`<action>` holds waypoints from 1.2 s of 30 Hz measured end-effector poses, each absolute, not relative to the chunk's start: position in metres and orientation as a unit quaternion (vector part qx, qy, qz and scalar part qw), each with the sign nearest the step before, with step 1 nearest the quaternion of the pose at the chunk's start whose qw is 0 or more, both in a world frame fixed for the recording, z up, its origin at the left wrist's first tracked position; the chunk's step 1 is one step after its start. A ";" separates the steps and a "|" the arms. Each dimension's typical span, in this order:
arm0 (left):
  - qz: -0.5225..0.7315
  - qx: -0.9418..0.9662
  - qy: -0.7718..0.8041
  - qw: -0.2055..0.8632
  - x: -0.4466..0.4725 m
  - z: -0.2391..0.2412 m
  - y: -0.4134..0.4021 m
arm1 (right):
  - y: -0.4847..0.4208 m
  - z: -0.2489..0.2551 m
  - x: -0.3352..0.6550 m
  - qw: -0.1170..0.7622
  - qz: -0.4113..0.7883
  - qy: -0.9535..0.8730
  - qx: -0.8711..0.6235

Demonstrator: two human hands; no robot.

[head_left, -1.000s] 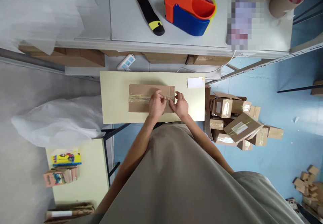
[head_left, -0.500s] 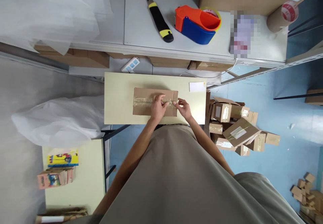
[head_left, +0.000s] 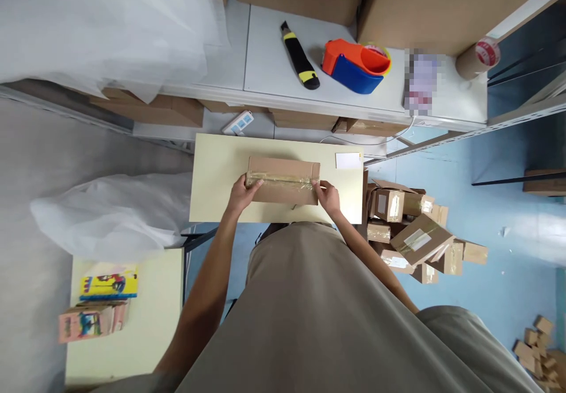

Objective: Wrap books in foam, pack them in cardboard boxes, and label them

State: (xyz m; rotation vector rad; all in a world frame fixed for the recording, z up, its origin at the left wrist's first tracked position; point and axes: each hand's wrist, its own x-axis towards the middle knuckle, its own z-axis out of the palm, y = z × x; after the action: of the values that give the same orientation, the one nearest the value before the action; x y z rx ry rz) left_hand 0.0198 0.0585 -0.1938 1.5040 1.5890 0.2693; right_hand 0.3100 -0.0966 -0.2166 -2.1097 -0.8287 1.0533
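A brown cardboard box (head_left: pixel 283 193) lies on the pale yellow table (head_left: pixel 212 174) in front of me, with clear packing tape (head_left: pixel 283 179) running along its top seam. My left hand (head_left: pixel 242 195) grips the box's left end, thumb on top and fingers down the side. At the right end my right hand (head_left: pixel 327 197) is closed on the box, its thumb by the end of the tape strip. The fingers' undersides are hidden. A small white card (head_left: pixel 348 160) lies right of the box.
On the grey shelf (head_left: pixel 265 56) beyond are a utility knife (head_left: pixel 300 56), an orange and blue tape dispenser (head_left: pixel 356 67) and a tape roll (head_left: pixel 478 58). Several cardboard boxes (head_left: pixel 420 236) are heaped at right. White plastic sheeting (head_left: pixel 115 216) and books (head_left: pixel 108 284) are at left.
My left hand has moved from the tape on top of the box to its left end. My right hand stays at the right end. The camera view has shifted slightly.
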 end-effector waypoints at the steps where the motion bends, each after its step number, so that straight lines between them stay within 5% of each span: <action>1: 0.103 0.600 0.633 0.478 0.019 -0.194 0.061 | -0.095 -0.216 0.310 0.315 0.394 -0.322 -0.801; 7: 0.121 0.619 0.591 0.503 0.020 -0.177 0.067 | -0.091 -0.196 0.310 0.317 0.377 -0.352 -0.796; 13: 0.201 0.672 0.560 0.441 0.017 -0.171 0.064 | -0.105 -0.179 0.312 0.428 0.403 -0.348 -0.730; 36: 0.218 0.522 0.703 0.432 0.029 -0.251 0.008 | -0.130 -0.276 0.311 0.412 0.393 -0.300 -0.766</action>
State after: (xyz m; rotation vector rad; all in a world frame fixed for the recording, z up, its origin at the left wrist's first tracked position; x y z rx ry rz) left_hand 0.0292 0.0082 -0.2508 1.3003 1.7513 0.5427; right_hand 0.3113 -0.1305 -0.2757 -1.9270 -0.7542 0.9877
